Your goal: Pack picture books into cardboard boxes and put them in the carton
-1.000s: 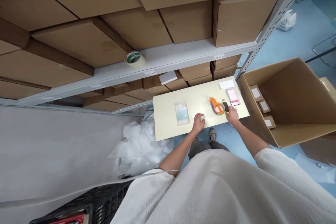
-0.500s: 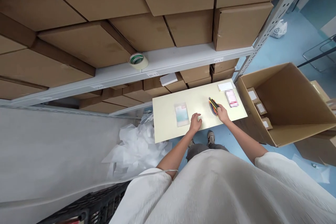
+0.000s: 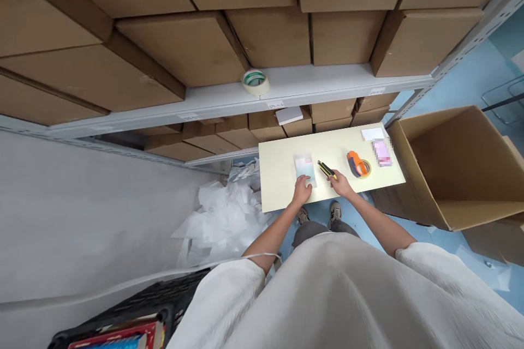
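Note:
A pale yellow table top [image 3: 282, 191] lies below me. My left hand [image 3: 302, 191] rests on the near end of a small clear packet with a teal card inside [image 3: 305, 167], its fingers laid over the packet. My right hand [image 3: 339, 184] is closed round a black and yellow utility knife [image 3: 326, 169], which points up and left toward the packet. An orange tape dispenser [image 3: 357, 164] sits on the table to the right of the knife. A pink packet [image 3: 382, 152] and a white card [image 3: 372, 134] lie near the table's right end.
Metal shelving [image 3: 311, 83] stacked with brown cartons stands behind the table, with a roll of tape [image 3: 254, 81] on its edge. A large cardboard box [image 3: 454, 163] stands at the right. Crumpled white paper [image 3: 221, 218] lies on the floor at left, a black crate [image 3: 135, 319] near me.
My right hand took the knife from beside the tape dispenser and carried it left toward the packet. My left hand slid forward onto the packet. The view swung left.

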Available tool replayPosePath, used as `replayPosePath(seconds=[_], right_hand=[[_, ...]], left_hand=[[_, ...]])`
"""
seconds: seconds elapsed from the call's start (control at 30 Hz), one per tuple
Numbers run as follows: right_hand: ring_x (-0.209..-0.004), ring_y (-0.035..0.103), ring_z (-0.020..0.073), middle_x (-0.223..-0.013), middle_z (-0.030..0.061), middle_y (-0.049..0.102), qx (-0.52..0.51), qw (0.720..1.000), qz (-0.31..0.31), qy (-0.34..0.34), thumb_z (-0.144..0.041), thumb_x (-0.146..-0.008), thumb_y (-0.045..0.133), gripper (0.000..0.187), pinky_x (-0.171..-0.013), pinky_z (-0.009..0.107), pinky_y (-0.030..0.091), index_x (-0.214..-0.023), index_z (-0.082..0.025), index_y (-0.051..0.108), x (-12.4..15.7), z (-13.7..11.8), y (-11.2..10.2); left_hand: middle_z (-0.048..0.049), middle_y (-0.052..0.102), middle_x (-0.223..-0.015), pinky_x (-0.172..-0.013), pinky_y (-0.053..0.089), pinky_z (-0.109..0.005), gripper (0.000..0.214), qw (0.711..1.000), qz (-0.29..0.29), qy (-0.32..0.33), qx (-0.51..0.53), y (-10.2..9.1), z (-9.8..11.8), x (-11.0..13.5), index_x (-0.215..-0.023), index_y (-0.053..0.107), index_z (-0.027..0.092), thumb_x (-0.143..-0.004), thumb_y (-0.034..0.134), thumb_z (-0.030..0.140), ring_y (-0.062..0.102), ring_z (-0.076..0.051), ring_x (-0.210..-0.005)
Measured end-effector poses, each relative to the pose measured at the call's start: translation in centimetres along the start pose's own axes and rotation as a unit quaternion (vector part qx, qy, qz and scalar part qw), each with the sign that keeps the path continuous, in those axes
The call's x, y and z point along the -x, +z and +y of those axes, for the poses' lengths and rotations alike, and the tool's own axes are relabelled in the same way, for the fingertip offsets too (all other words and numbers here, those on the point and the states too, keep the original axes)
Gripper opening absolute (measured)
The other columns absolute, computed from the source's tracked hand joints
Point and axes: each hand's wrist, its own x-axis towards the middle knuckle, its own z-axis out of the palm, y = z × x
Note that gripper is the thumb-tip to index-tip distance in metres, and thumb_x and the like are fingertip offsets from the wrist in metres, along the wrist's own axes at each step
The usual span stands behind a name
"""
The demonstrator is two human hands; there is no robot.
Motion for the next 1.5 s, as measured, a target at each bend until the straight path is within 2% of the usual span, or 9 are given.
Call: replayPosePath(seconds=[0.13, 0.33, 0.5, 0.63, 0.77, 0.9, 1.13, 1.3, 1.5], right_hand=[[-0.067, 0.068, 0.0189, -0.094, 0.0026, 0.079, 0.037, 0.999, -0.002, 0.002, -0.043, -0.099, 0.051, 0.028, -0.071, 0.031, 0.056, -0.113, -0.024, 0.067, -0.4, -1.7, 3.9], [-0.085, 0.074, 0.0272, -0.079, 0.0044, 0.077, 0.117, 0.991, 0.06, 0.0, -0.056, -0.098, 0.06, 0.032, -0.079, 0.033, 0.054, -0.094, -0.026, 0.068, -1.7, -3.7, 9.1], [-0.089, 0.074, 0.0274, -0.086, 0.0053, 0.079, 0.158, 0.985, 0.066, 0.038, -0.049, -0.104, 0.056, 0.028, -0.082, 0.033, 0.054, -0.107, -0.025, 0.07, -4.3, -4.7, 13.0], [-0.096, 0.075, 0.0287, -0.093, 0.0083, 0.08, 0.2, 0.976, 0.053, 0.064, -0.046, -0.104, 0.062, 0.027, -0.086, 0.033, 0.053, -0.116, -0.023, 0.071, -6.6, -5.6, 15.0], [-0.104, 0.075, 0.0299, -0.108, 0.0135, 0.081, 0.265, 0.959, 0.045, 0.094, -0.047, -0.108, 0.059, 0.032, -0.088, 0.034, 0.054, -0.125, -0.022, 0.069, -7.8, -6.9, 16.0], [-0.11, 0.075, 0.0302, -0.119, 0.0155, 0.08, 0.33, 0.937, 0.031, 0.112, -0.048, -0.11, 0.054, 0.036, -0.09, 0.034, 0.054, -0.131, -0.021, 0.067, -7.4, -7.8, 16.1], [-0.107, 0.076, 0.0309, -0.116, 0.0144, 0.081, 0.349, 0.931, 0.013, 0.104, -0.051, -0.109, 0.055, 0.04, -0.086, 0.033, 0.054, -0.133, -0.022, 0.069, -4.1, -6.7, 15.7], [-0.103, 0.076, 0.0296, -0.112, 0.013, 0.082, 0.357, 0.929, -0.011, 0.097, -0.048, -0.108, 0.058, 0.036, -0.082, 0.031, 0.053, -0.13, -0.022, 0.071, -1.0, -5.0, 15.4], [-0.097, 0.077, 0.0307, -0.108, 0.0138, 0.082, 0.35, 0.93, -0.04, 0.105, -0.044, -0.107, 0.057, 0.035, -0.077, 0.033, 0.051, -0.13, -0.022, 0.072, 2.5, -3.6, 14.9]], left_hand=[[-0.0134, 0.066, -0.142, -0.132, 0.038, -0.049, 0.041, 1.0, 0.011, -0.01, -0.004, -3.5, -3.1, 0.3, -0.121, 0.073, 0.022, -0.084, 0.059, 0.011, 0.053, -0.03, -0.149], [-0.0136, 0.064, -0.146, -0.132, 0.04, -0.05, 0.043, 0.999, 0.021, -0.028, -0.01, -7.4, -7.6, 0.2, -0.122, 0.073, 0.022, -0.083, 0.06, 0.01, 0.053, -0.031, -0.15], [-0.0153, 0.06, -0.157, -0.133, 0.036, -0.053, 0.047, 0.999, -0.012, -0.027, -0.037, -10.0, -10.1, -2.0, -0.13, 0.071, 0.021, -0.084, 0.064, 0.012, 0.047, -0.035, -0.156], [-0.0165, 0.055, -0.165, -0.134, 0.035, -0.052, 0.05, 0.997, -0.044, -0.027, -0.064, -10.8, -11.1, -3.6, -0.136, 0.07, 0.02, -0.086, 0.07, 0.016, 0.045, -0.038, -0.159], [-0.0161, 0.046, -0.173, -0.134, 0.034, -0.05, 0.058, 0.986, -0.089, -0.034, -0.135, -10.7, -11.5, -3.7, -0.149, 0.062, 0.019, -0.091, 0.068, 0.018, 0.038, -0.036, -0.163], [-0.0135, 0.036, -0.179, -0.135, 0.033, -0.046, 0.061, 0.972, -0.12, -0.019, -0.202, -10.8, -11.6, -3.2, -0.158, 0.055, 0.019, -0.097, 0.062, 0.022, 0.033, -0.031, -0.166], [-0.0127, 0.04, -0.178, -0.134, 0.034, -0.043, 0.061, 0.969, -0.121, -0.009, -0.215, -11.1, -11.5, -3.2, -0.16, 0.054, 0.019, -0.099, 0.06, 0.023, 0.035, -0.03, -0.166], [-0.0155, 0.043, -0.175, -0.135, 0.032, -0.042, 0.059, 0.971, -0.118, -0.011, -0.208, -10.7, -11.5, -2.7, -0.159, 0.055, 0.014, -0.1, 0.056, 0.02, 0.037, -0.029, -0.165], [-0.0142, 0.044, -0.175, -0.136, 0.032, -0.041, 0.058, 0.971, -0.116, -0.018, -0.208, -10.1, -11.8, -1.8, -0.159, 0.054, 0.015, -0.101, 0.056, 0.02, 0.036, -0.028, -0.165]])
